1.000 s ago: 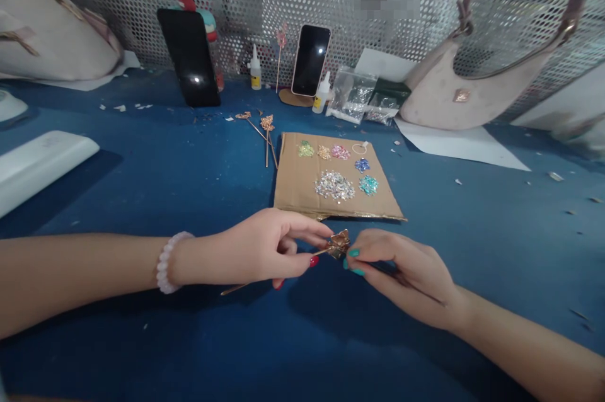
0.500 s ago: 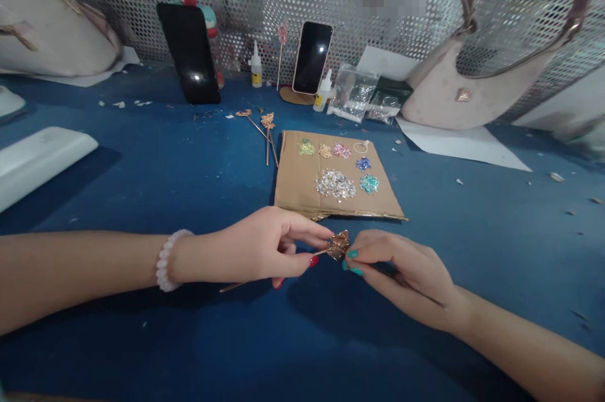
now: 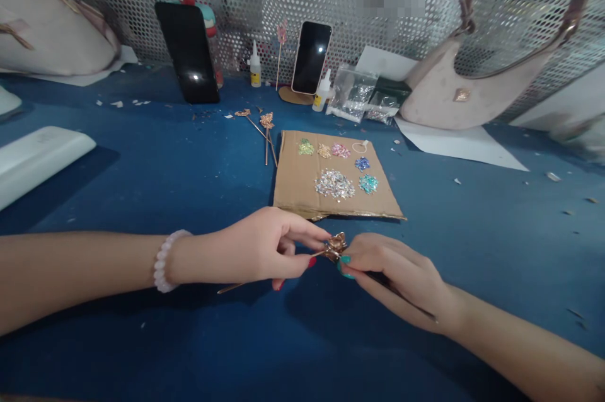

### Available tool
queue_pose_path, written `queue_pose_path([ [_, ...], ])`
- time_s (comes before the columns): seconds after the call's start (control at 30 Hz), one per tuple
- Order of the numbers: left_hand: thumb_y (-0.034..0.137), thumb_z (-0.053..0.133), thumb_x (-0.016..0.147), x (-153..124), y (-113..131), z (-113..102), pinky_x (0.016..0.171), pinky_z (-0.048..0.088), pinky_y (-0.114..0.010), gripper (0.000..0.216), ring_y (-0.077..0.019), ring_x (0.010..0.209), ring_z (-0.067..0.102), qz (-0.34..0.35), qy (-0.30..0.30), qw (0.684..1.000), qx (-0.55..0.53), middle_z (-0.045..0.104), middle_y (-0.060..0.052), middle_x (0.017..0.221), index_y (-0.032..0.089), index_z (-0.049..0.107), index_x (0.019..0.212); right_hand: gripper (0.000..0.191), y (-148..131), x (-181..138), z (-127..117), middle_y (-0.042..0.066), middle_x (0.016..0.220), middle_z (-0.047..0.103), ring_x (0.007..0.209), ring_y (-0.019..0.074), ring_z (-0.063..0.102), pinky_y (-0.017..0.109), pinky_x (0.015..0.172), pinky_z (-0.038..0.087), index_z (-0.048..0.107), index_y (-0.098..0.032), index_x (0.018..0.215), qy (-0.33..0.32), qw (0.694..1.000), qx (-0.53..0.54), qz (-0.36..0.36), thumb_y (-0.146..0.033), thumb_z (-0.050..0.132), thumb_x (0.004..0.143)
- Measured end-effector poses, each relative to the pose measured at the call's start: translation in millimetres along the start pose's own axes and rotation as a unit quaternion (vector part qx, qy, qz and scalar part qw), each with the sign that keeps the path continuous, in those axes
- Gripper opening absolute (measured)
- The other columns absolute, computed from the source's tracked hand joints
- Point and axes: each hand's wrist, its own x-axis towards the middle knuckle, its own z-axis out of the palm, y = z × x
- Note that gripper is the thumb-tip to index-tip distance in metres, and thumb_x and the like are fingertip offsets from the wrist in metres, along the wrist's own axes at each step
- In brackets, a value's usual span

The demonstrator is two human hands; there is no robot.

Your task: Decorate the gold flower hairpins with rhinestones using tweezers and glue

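My left hand (image 3: 276, 247), fingers closed, pinches the stem of a gold flower-headed hair stick (image 3: 336, 244). Its thin end sticks out below the palm to the left. In my right hand (image 3: 397, 273) a slim dark tool (image 3: 411, 304) lies across the palm, pinched near the flower between thumb and forefinger; its tip is hidden, so I cannot tell its exact kind. Just beyond both hands is a cardboard sheet (image 3: 293, 181) bearing small heaps of rhinestones: silver (image 3: 334, 183), turquoise (image 3: 368, 184), blue (image 3: 362, 164), pink (image 3: 340, 150), gold (image 3: 324, 150) and green (image 3: 306, 147).
More gold hair sticks (image 3: 267, 121) lie left of the cardboard. Behind stand two phones (image 3: 189, 52), glue bottles (image 3: 322, 92) and plastic packets (image 3: 353, 96). Pale handbags (image 3: 454, 90) flank the blue table (image 3: 189, 169) at both sides, and a white device (image 3: 45, 159) sits at left.
The flower head has turned slightly in my left fingers. My right hand has shifted a little to the left, with the dark tool's rear end tilting lower.
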Motion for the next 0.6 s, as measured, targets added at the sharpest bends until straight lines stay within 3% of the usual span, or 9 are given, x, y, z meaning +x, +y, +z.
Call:
queue_pose_path([
  [0.1, 0.014, 0.057, 0.08, 1, -2, 1, 0.054, 0.049, -0.017, 0.049, -0.005, 0.046, 0.06, -0.017, -0.006, 1.0, -0.015, 0.071, -0.005, 0.095, 0.019, 0.051, 0.128, 0.018, 0, 1, 0, 0.004, 0.083, 0.064, 0.078, 0.0141, 0.06, 0.027, 0.071, 0.05, 0.051, -0.019, 0.099, -0.011, 1.0, -0.006, 0.007, -0.005, 0.047, 0.088],
  [0.2, 0.017, 0.056, 0.081, 1, 1, 2, 0.054, 0.048, -0.017, 0.05, -0.0059, 0.048, 0.062, -0.034, -0.001, 0.999, -0.023, 0.07, -0.003, 0.094, 0.019, 0.046, 0.129, 0.014, 1, 0, 0, 0.002, 0.08, 0.063, 0.072, 0.0112, 0.06, 0.022, 0.065, 0.048, 0.052, -0.021, 0.093, -0.012, 0.998, 0.011, 0.064, -0.008, 0.047, 0.089],
  [0.33, 0.014, 0.056, 0.079, -2, 9, 3, 0.048, 0.047, -0.016, 0.033, -0.0054, 0.044, 0.058, -0.047, 0.009, 0.999, 0.012, 0.069, 0.002, 0.084, 0.02, 0.048, 0.111, 0.008, 3, 0, 0, 0.0, 0.077, 0.063, 0.066, 0.0094, 0.061, 0.019, 0.058, 0.046, 0.056, -0.021, 0.086, -0.016, 0.985, 0.045, 0.164, -0.016, 0.05, 0.089],
  [0.6, 0.011, 0.054, 0.078, -2, 12, 4, 0.039, 0.04, -0.012, 0.015, -0.0035, 0.038, 0.051, -0.016, 0.005, 0.998, 0.06, 0.066, 0.004, 0.075, 0.019, 0.043, 0.085, 0.015, 4, 6, 0, 0.002, 0.068, 0.064, 0.059, 0.0095, 0.057, 0.019, 0.053, 0.044, 0.057, -0.018, 0.073, -0.013, 0.945, 0.168, 0.281, -0.024, 0.054, 0.086],
])
